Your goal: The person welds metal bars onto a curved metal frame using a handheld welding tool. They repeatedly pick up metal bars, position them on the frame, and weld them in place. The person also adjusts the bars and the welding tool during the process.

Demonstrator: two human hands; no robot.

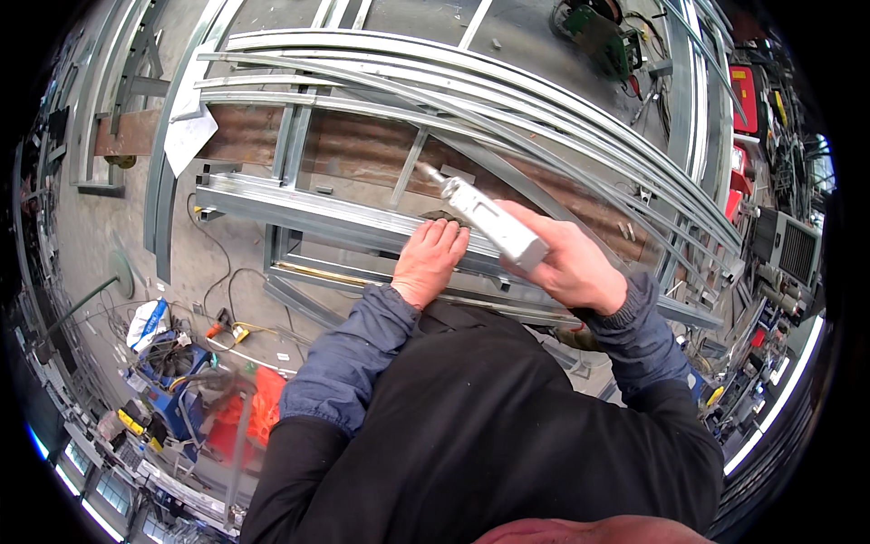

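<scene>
My right hand (575, 258) is closed around a silver box-shaped vape (494, 220), held up over the metalwork with its thin mouthpiece pointing away to the upper left. Below and left of it, my left hand (430, 263) lies with its fingers stretched flat over a long galvanized steel channel (308, 210). The left palm faces down and its fingertips reach the channel's far edge. Several long steel profiles (362, 65) lie side by side beyond both hands. Under them runs a rusty brown steel beam (245, 134).
White paper sheets (188, 136) hang over the profiles at the left. A green machine (598, 41) stands at the far right. Lower left are a blue machine (177, 376), orange-red sheeting (265, 403) and cables on the floor. Red cases (743, 95) stand at the right.
</scene>
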